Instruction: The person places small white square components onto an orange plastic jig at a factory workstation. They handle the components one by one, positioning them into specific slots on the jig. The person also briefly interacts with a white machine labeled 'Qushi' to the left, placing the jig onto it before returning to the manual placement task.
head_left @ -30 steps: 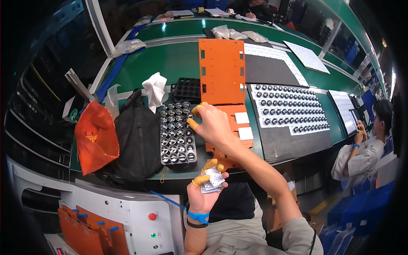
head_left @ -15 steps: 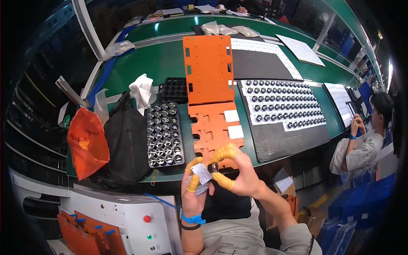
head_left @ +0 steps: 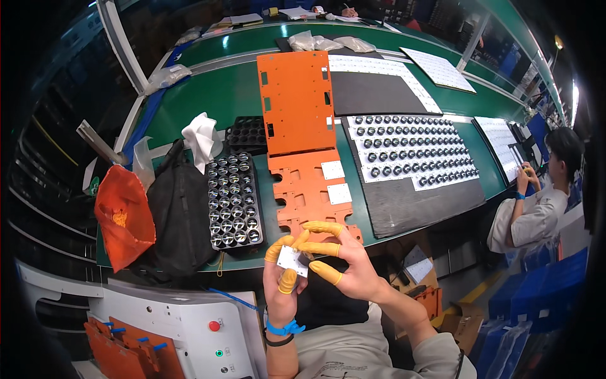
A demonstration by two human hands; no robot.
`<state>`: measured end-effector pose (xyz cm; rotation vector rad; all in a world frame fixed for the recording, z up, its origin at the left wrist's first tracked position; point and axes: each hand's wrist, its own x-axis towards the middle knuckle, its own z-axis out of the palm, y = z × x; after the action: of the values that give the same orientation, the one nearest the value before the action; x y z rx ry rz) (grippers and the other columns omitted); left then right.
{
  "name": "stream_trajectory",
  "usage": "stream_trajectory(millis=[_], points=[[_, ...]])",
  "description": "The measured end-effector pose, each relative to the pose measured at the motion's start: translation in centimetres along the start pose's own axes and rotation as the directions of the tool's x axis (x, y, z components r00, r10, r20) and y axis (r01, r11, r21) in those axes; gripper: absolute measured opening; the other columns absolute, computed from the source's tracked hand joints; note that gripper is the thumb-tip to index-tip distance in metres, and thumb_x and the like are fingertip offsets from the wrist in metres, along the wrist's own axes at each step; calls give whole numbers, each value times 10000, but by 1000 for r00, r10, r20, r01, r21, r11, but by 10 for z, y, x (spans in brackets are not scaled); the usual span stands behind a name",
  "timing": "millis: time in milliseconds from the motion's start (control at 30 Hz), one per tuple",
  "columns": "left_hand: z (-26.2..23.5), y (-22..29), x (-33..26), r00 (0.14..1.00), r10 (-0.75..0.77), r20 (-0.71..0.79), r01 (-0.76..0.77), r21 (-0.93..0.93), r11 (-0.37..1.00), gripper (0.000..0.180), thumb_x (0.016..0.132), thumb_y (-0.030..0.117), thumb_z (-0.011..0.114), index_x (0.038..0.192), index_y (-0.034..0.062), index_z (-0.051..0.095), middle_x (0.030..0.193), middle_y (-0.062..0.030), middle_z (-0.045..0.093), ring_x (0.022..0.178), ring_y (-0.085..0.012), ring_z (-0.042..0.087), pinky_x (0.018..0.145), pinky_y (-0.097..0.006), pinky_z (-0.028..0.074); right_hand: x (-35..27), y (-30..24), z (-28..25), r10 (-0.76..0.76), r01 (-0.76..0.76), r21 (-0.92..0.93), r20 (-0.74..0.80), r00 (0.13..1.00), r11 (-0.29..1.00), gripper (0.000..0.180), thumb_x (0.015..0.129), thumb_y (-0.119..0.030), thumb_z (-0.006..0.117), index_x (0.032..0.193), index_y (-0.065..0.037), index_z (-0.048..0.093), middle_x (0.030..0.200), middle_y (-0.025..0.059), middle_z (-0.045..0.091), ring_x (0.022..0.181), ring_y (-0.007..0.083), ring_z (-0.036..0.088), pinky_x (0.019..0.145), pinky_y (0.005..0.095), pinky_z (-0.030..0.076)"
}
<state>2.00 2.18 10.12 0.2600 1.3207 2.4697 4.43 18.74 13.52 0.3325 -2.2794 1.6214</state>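
Head view, looking down over a green workbench (head_left: 208, 101): left hand (head_left: 284, 284), fingertips in yellow finger cots, closed around a small white square board (head_left: 293, 259), held just off the bench's near edge. Right hand (head_left: 344, 259), likewise capped in yellow, fingers curled and meeting the left at the board, pinching at a small dark part (head_left: 307, 256) on its right edge; too small to tell exactly what it is. Blue band (head_left: 285, 328) around the left wrist. Just beyond the hands, a cut-out orange plate (head_left: 303, 196) carrying two white square boards (head_left: 336, 182), with a larger orange panel (head_left: 295, 101) above it. Left of the plate, a black tray of shiny round lenses (head_left: 233, 199), then a black bag (head_left: 180, 211) and an orange bag (head_left: 123, 215). Right of it, a dark mat (head_left: 410, 202) under a white sheet set with rows of dark round parts (head_left: 410, 148). At far right, another person in a light shirt (head_left: 536, 208), seated at the bench end.
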Motion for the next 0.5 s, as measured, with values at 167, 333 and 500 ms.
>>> stream_trajectory(millis=[167,333,500], points=[[-1,2,-4,999,28,21,-29,61,998,749,912,482,716,1451,69,400,1413,-151,574,791,-44,557,584,-161,420,1,3,-4,-30,25,79,61,998,997,376,839,-88,779,1210,-88,720,1407,164,539,1191,309,552,957,398,493],[1,8,-7,998,29,64,-34,87,996,736,915,456,725,1454,82,391,1427,-146,566,911,-75,590,675,-181,468,3,7,-11,-87,80,63,107,990,995,390,809,-73,790,1193,-107,729,1418,173,530,1237,339,527,975,432,484],[5,4,-4,999,52,-4,-50,158,986,734,898,479,733,1428,80,418,1376,-160,599,795,-48,565,593,-156,417,6,2,-14,-215,232,-192,102,971,954,387,762,-52,802,1142,-98,737,1412,178,531,1308,404,481,1041,482,435]])
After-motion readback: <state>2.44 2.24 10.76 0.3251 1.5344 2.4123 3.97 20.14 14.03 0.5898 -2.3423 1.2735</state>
